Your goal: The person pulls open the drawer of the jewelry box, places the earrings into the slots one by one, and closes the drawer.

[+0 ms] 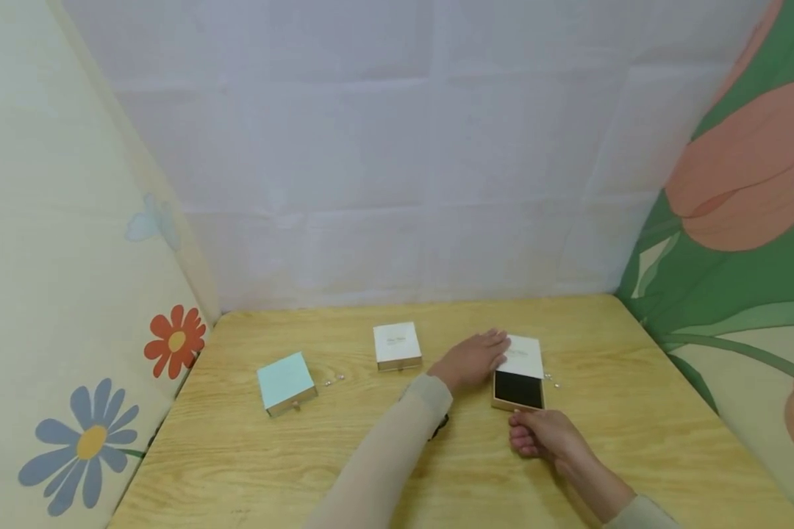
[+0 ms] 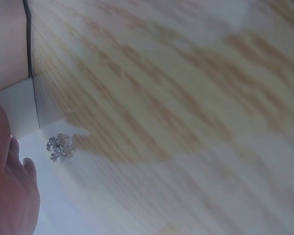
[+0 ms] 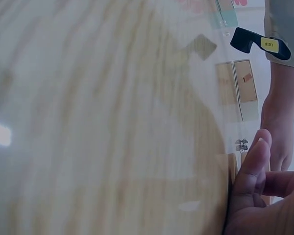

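Note:
On the right of the table a small white drawer box (image 1: 524, 355) has its drawer (image 1: 519, 389) pulled out, showing a black lining. My left hand (image 1: 473, 360) rests on the left part of its lid with the fingers extended. At the drawer's front edge, my right hand (image 1: 545, 433) has curled fingers and pinches the drawer front; the pull tab itself is hidden by the fingers. Beside the box's right edge lies a pair of small sparkly earrings (image 1: 552, 380). The right wrist view shows my right thumb (image 3: 257, 159) close against the box.
A second white box (image 1: 397, 344) stands closed at the back middle. Farther left is a closed teal-topped box (image 1: 287, 380), with another pair of small shiny earrings (image 1: 334, 380) to its right. A white cloth (image 1: 397, 162) hangs behind the wooden table (image 1: 251, 470).

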### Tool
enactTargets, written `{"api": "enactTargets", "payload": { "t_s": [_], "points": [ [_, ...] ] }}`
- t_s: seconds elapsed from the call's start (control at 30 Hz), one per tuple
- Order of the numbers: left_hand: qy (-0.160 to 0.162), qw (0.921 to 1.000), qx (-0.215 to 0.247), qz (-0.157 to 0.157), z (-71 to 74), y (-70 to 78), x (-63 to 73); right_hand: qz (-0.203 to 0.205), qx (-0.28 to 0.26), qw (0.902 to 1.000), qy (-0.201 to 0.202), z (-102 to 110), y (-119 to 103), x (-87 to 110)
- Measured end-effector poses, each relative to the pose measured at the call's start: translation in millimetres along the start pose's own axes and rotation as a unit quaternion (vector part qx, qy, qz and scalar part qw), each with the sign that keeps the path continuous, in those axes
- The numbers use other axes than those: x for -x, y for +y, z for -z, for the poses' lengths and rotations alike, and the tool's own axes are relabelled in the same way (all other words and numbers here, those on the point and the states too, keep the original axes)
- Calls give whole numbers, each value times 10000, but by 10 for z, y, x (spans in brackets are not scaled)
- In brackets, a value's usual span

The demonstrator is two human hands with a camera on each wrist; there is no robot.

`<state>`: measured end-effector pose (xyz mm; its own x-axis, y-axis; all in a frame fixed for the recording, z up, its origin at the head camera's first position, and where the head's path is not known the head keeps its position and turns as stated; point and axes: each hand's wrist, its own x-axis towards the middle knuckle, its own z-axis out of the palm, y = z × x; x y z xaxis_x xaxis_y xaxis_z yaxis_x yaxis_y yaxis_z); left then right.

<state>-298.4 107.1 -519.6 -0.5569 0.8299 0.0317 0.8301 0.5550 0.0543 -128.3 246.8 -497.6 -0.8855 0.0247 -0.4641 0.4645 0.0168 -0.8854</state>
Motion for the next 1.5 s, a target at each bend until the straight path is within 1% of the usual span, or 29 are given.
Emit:
{"api": "enactTargets", "payload": {
  "t_s": [0.07,0.27,0.47,0.6,0.7,0.87,0.93,1.0,1.13,1.23,1.37,1.5],
  "points": [
    [21,10000,24,35,4,-2,10,-20,-2,10000,23,-13,-2,3],
    [33,9999,144,50,79,36,49,-37,-1,10000,87,-20,2,16],
    [-12,9998,181,63,104,51,71,22,-57,9999,-100,7,13,15],
    [-27,9998,184,73,117,57,72,-5,-38,9999,-134,7,6,21],
    [-21,9998,159,77,127,60,75,-86,11,9996,-250,14,-13,38],
    [-55,9998,176,101,100,55,68,-99,100,9976,-676,59,-83,99],
    [-41,9998,169,106,78,48,61,-12,164,9967,-796,80,-126,119],
    [1,9998,144,102,49,37,50,80,276,9962,-825,98,-179,129],
    [37,9999,142,75,-1,16,25,444,679,9934,-809,156,-273,133],
    [55,9999,127,42,-41,-3,-1,783,1029,9893,-681,217,-331,137],
    [110,9999,15,-4,-110,-35,-33,1152,1342,9833,-433,305,-395,148],
    [124,9999,-19,-35,-152,-57,-53,1454,1745,9737,-199,386,-446,165]
  ]
}}
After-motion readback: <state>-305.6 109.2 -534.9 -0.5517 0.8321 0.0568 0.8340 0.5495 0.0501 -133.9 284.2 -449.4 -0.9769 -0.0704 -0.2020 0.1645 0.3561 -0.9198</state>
